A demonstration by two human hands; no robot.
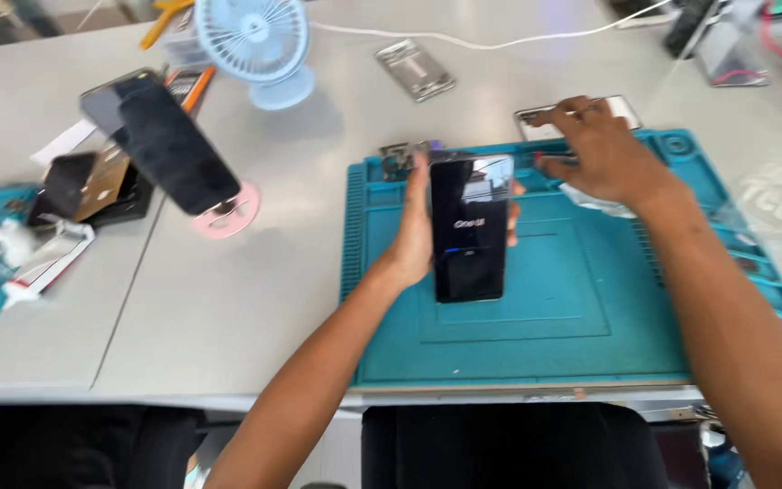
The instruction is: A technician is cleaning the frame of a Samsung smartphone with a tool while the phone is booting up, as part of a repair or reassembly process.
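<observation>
One teal mat [590, 308] covered the grey table [228, 299]; left hand [414, 240] clamped a black phone [470, 226], right hand [604, 154] lay spread, fingers apart, empty.

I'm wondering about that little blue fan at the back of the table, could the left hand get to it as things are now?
Probably not freely: the left hand is wrapped around a black phone over the teal mat. The blue fan stands farther back left, with open table between.
</observation>
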